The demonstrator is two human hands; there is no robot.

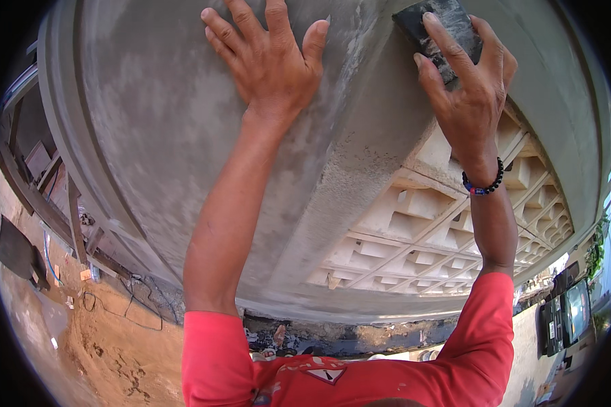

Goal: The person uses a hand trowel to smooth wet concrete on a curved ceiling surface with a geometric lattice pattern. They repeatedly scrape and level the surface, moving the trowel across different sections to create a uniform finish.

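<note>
My left hand [271, 64] lies with its fingers spread on the damp grey plastered wall [163, 122]. To the right, my right hand [472, 85] grips a dark rectangular block [448, 30], smeared with pale grey plaster, between thumb and fingers. The block rests against the plaster above a panel of pale ventilation blocks [414, 224]. A rougher plastered strip [353, 176] runs down between the smooth wall and this panel. A dark beaded bracelet [483, 184] circles my right wrist.
Wooden boards [75, 210] stand at the left beyond the wall's edge. Below them are a dark bucket [13, 244], sandy ground [108, 332] and a loose cable [142, 308]. A dark vehicle [567, 315] is parked at the far right.
</note>
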